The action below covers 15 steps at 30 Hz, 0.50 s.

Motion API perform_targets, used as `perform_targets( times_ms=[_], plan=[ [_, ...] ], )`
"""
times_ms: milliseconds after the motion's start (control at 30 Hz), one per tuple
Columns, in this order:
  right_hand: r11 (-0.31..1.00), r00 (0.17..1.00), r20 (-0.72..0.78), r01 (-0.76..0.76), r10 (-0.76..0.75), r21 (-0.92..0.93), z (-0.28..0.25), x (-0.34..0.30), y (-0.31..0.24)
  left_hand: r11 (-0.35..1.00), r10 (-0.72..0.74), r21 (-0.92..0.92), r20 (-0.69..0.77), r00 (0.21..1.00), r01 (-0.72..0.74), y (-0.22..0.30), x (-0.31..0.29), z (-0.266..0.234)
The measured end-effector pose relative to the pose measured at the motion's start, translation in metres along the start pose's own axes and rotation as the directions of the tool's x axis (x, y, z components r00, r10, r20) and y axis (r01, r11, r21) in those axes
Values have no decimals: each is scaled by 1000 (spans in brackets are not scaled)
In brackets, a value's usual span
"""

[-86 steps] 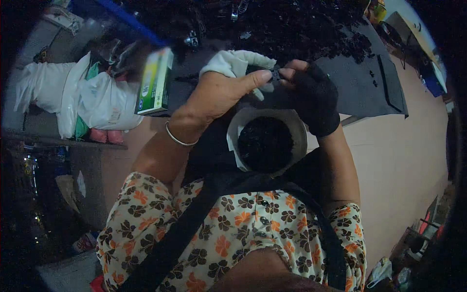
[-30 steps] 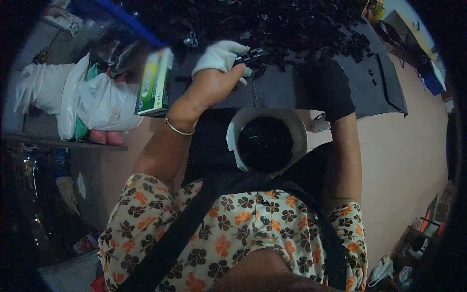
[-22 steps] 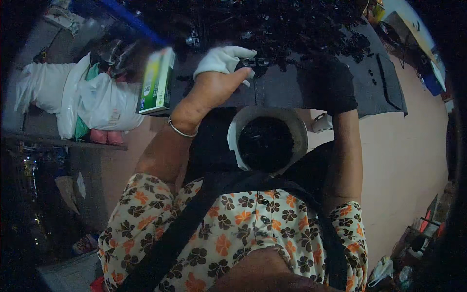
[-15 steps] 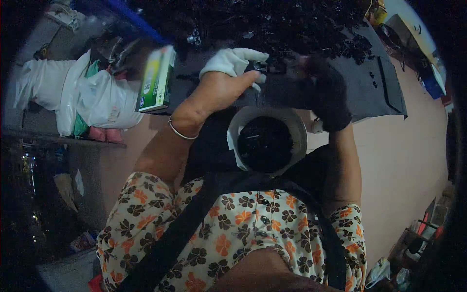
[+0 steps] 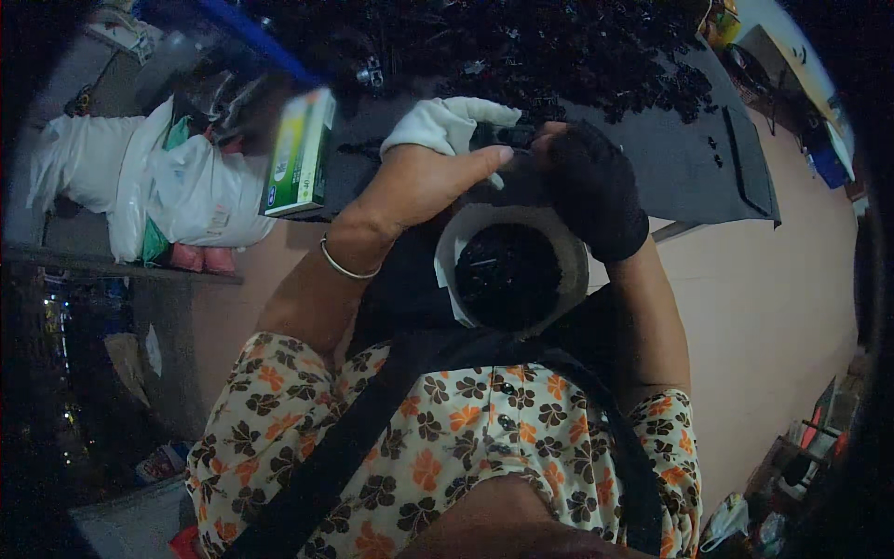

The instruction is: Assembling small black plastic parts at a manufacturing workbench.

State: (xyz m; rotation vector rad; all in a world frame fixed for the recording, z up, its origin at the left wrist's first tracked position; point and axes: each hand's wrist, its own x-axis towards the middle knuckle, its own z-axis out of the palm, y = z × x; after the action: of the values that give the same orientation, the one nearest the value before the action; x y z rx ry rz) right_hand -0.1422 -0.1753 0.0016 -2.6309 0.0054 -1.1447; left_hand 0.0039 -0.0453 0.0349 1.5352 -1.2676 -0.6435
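Note:
My left hand (image 5: 438, 149), in a white glove with the thumb bare, grips a small black part (image 5: 496, 140) between thumb and fingers. Close against it is my right hand (image 5: 596, 186), in a black glove with bare fingertips. Its fingertips are pinched together at the part's right side; what they hold is too dark to make out. Below both hands stands a round white bucket (image 5: 575, 253) with many small black pieces (image 5: 507, 279) inside. Behind them, a large heap of small black pieces (image 5: 596, 56) covers the far part of the dark grey table (image 5: 689, 177).
A green and white box (image 5: 303, 154) stands left of my left hand. Farther left lie stuffed white plastic bags (image 5: 200, 191). A small metal piece (image 5: 371, 73) sits at the heap's left edge, near a blue bar (image 5: 251, 37). Pale floor (image 5: 764, 298) shows at right.
My right hand has moved left and inward from the table's right side, and its fingertips now meet the part in my left hand. The left hand has shifted only slightly.

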Motion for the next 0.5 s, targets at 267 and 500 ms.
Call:
perform_targets(
  times_ms=[267,500],
  plan=[
    [737,821,30,-527,570,422,22,-6,-5,970,-44,-242,-216,976,-10,-13,-8,14],
    [200,654,384,-637,651,745,18,-3,-21,885,359,370,-151,921,-284,-2,-20,28]
  ],
)
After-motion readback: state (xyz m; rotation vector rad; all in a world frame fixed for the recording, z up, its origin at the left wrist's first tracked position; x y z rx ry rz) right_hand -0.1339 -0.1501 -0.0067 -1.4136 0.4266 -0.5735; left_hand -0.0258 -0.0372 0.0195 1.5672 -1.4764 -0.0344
